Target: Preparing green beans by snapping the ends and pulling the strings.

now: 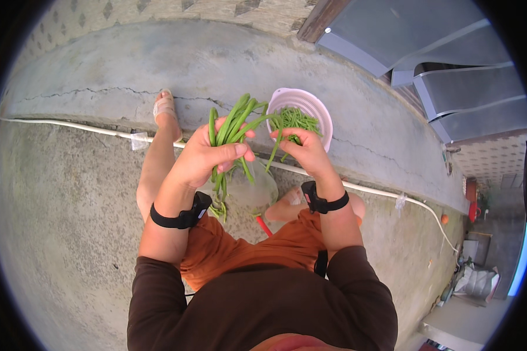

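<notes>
A bunch of long green beans (233, 125) is gripped in my left hand (211, 151), its stems fanning out above and below the fingers. My right hand (305, 149) pinches one long bean (276, 142) that bends over from the bunch, and short green pieces (294, 139) are tucked in its palm. Just beyond the right hand, a pale pink plastic colander (323, 107) holds many short bean pieces (296, 118). Below my hands a clear plastic bag (257, 188) lies on the ground, partly hidden by the beans and the left hand.
A white hose (373, 188) runs along the foot of a cracked concrete ledge (114, 66). Grey sheet-covered panels (413, 35) stand at the upper right. Something red (264, 226) lies between my legs. Loose bean scraps (219, 210) are near the bag.
</notes>
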The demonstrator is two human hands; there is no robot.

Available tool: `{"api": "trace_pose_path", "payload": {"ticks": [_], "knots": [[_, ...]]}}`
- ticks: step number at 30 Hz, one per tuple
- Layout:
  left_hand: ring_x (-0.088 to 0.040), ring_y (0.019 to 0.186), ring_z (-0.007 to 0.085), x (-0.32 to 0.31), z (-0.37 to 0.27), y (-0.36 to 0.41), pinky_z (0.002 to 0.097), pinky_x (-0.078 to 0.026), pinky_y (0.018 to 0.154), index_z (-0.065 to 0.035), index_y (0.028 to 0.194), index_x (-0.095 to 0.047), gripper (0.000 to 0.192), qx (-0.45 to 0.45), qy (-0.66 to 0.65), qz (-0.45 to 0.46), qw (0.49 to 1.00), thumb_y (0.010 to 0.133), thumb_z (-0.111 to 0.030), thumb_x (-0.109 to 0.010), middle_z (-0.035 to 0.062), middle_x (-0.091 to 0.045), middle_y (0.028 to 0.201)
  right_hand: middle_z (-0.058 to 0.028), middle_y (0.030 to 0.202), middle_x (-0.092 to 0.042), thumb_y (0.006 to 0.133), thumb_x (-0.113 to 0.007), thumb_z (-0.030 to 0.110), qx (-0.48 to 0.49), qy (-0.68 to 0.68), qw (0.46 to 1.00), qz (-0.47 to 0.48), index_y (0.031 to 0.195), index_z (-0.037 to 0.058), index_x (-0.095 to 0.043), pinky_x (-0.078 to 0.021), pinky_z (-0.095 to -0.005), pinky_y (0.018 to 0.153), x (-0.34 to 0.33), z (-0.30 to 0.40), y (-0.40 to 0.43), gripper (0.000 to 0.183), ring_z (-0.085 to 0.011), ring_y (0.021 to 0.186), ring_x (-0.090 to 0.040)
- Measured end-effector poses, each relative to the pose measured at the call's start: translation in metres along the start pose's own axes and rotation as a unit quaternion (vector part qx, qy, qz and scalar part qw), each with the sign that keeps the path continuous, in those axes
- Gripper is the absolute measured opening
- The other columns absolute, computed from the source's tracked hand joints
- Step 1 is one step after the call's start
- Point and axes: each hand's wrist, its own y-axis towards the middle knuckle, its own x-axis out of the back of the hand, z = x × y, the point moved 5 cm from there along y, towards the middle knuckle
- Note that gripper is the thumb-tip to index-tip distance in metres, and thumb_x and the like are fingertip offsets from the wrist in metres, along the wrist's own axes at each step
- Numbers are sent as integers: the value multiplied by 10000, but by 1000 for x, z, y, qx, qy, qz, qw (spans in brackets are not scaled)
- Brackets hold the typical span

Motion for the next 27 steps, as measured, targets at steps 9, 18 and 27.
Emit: {"api": "trace_pose_path", "payload": {"ticks": [9, 18, 27], "knots": [[-394, 471, 43, 6, 0, 6, 181, -302, 426, -25, 1007, -547, 226, -23, -33, -68, 997, 795, -77, -605, 72, -623, 751, 61, 585, -431, 825, -520, 88, -118, 130, 983, 51, 892, -19, -610, -220, -179, 438, -6, 1, -6, 155, -11, 486, -293], [-407, 489, 39, 5, 28, 14, 171, -305, 427, -29, 949, -587, 199, 66, 121, -98, 986, 816, -173, -625, 7, -550, 656, 49, 609, -404, 869, -493, 117, -70, 252, 963, -62, 877, -8, -587, -232, -179, 426, -2, 16, -2, 156, -18, 478, -289], [-417, 470, 47, -9, 42, 16, 185, -312, 412, -24, 856, -588, 147, 111, 108, -42, 987, 791, -153, -616, 3, -526, 625, 16, 656, -492, 870, -501, 92, 95, 48, 991, -85, 897, 19, -583, -325, -209, 477, -18, 48, -10, 113, -43, 567, -420]]}}
